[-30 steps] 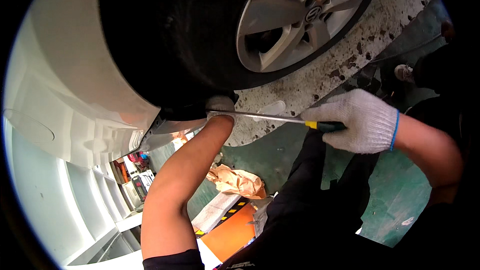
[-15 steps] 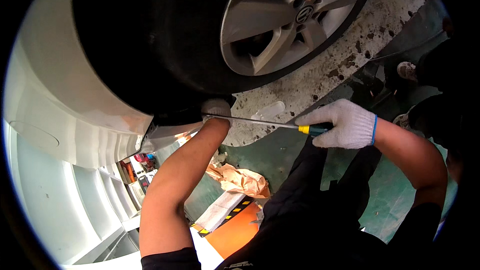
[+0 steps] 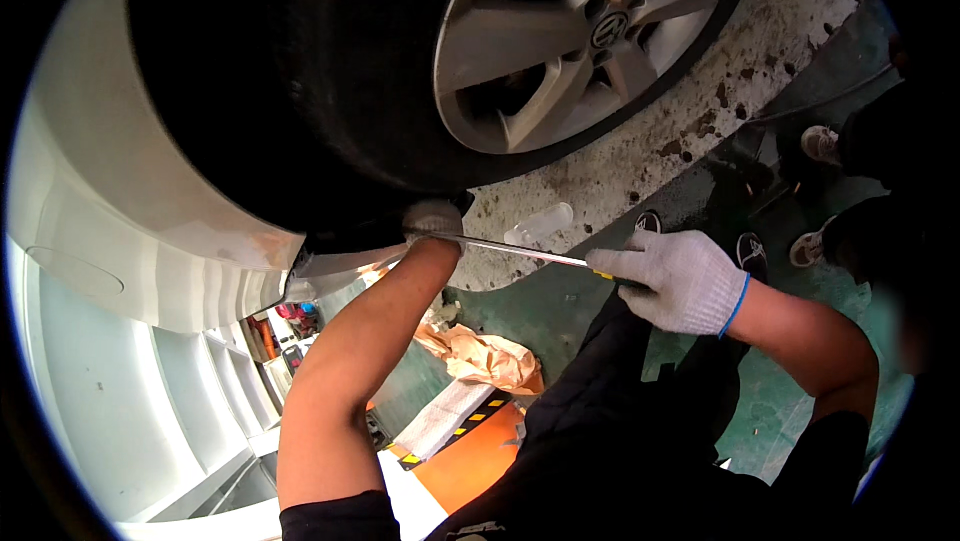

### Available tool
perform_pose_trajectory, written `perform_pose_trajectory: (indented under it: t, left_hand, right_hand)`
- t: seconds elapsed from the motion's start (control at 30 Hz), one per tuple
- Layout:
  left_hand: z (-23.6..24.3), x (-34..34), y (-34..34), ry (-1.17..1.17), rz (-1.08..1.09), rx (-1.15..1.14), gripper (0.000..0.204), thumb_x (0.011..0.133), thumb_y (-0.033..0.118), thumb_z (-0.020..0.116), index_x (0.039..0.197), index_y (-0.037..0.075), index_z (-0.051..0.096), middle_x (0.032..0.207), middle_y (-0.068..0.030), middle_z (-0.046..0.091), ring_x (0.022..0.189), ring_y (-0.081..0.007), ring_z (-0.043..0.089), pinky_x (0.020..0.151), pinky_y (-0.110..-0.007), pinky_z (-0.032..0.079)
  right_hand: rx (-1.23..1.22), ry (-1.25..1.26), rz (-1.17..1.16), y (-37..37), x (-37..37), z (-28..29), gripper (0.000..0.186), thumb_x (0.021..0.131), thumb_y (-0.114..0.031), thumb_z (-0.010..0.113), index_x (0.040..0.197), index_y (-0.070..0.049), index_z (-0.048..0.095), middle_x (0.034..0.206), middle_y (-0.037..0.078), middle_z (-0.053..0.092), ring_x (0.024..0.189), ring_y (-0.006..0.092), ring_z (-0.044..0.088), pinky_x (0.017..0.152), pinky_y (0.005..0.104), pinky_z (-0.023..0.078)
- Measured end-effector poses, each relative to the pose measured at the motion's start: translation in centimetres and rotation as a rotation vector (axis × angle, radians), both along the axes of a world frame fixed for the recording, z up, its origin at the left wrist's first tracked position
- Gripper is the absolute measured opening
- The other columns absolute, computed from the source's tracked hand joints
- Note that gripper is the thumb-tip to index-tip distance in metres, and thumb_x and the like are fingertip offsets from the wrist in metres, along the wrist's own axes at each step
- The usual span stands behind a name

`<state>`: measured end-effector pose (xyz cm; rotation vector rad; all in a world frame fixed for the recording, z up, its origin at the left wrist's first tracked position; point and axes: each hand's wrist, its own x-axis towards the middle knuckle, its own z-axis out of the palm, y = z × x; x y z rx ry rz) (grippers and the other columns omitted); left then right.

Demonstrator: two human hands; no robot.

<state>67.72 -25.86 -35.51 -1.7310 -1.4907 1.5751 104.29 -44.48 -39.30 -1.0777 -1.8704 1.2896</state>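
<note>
Our white-gloved right hand (image 3: 682, 281): gripping long, yellow-handled, silver-shafted tool (image 3: 520, 250) | our white-gloved left hand (image 3: 433, 216): near black rubber tyre (image 3: 385, 121), grip we cannot tell | tool: spanning between both hands

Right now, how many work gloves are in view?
2: the left glove, by the tyre, its fingers hidden; and the right glove, closed around the handle of a long tool. Others may be hidden in the dark edges.
</note>
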Motion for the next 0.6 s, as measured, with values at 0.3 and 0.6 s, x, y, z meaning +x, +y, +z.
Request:
perform_pose_trajectory:
  t: [0.3,0.6]
  left_hand:
    - [-0.3,-1.4,-0.1,-0.012,-0.067,-0.002,0.027,0.106,0.022,0.062,0.118,0.015,0.085,0.125,-0.0089,0.081,0.117,-0.0286,0.078,0.09,-0.047,0.064]
    - [0.1,-0.8,-1.0,-0.049,-0.094,0.061,0.025,0.104,0.021,0.064,0.114,0.016,0.087,0.118,-0.0065,0.084,0.114,-0.0278,0.079,0.085,-0.045,0.063]
  right_hand:
    - [-0.656,0.426,0.074,-1.3,-0.6,1.4,0.062,0.091,-0.029,0.079,0.149,-0.011,0.069,0.119,0.03,0.076,0.105,0.0372,0.077,0.095,0.0393,0.06]
    - [-0.47,0.311,-0.002,-5.3,-3.3,2.3,0.06,0.094,-0.03,0.079,0.149,-0.011,0.066,0.12,0.027,0.073,0.11,0.0422,0.072,0.099,0.0474,0.058]
